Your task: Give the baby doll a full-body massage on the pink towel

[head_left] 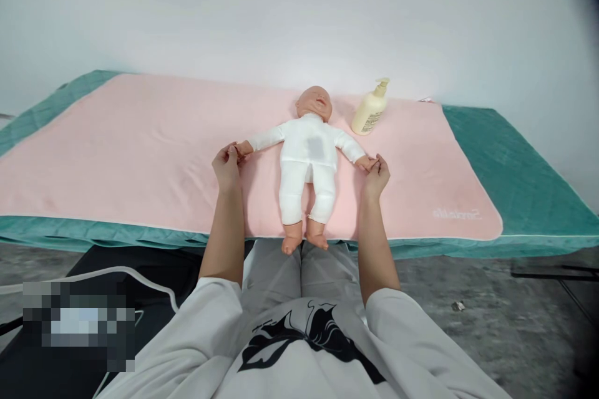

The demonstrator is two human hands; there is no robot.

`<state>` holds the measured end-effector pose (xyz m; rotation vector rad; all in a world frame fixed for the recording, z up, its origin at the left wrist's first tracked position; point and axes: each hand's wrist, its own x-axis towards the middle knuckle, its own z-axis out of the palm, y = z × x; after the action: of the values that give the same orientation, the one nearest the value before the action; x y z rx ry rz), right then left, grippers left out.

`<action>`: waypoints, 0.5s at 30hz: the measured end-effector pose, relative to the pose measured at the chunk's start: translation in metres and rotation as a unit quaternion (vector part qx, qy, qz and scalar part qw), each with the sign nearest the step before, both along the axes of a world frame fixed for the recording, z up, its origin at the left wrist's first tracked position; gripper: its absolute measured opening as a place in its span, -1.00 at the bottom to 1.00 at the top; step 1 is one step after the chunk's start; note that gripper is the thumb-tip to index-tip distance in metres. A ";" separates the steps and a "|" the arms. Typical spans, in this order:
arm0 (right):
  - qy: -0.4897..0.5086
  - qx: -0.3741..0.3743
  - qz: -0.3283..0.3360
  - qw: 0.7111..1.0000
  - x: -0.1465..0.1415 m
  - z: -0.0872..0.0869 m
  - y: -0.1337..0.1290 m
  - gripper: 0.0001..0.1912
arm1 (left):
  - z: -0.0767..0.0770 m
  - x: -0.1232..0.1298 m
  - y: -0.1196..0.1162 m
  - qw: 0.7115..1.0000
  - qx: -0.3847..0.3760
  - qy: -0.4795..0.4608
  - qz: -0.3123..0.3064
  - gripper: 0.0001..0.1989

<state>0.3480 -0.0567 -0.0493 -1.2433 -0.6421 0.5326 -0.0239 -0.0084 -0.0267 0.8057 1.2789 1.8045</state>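
Observation:
A baby doll with a white cloth body lies on its back, its head away from me and its feet at the near edge of the bed. On the left, my left hand is closed around the doll's hand, with the arm stretched out sideways. Opposite it, my right hand pinches the fingers of the doll's other hand. Both doll arms are spread outward and slightly down. Beside the doll's head, to the right, stands a cream pump bottle.
Under the doll is a pink mat over a green padded cover. A white wall rises behind. At the lower left are a black seat, a white cable and a blurred-out patch.

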 end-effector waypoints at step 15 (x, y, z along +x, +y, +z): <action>-0.040 -0.009 0.016 0.999 -0.001 0.007 -0.005 -0.50 | 0.001 -0.001 -0.004 1.000 0.019 0.014 -0.019 -0.61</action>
<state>0.3465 -0.0615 -0.0426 -1.2788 -0.7273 0.5171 -0.0248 -0.0123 -0.0259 0.8742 1.2425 1.7988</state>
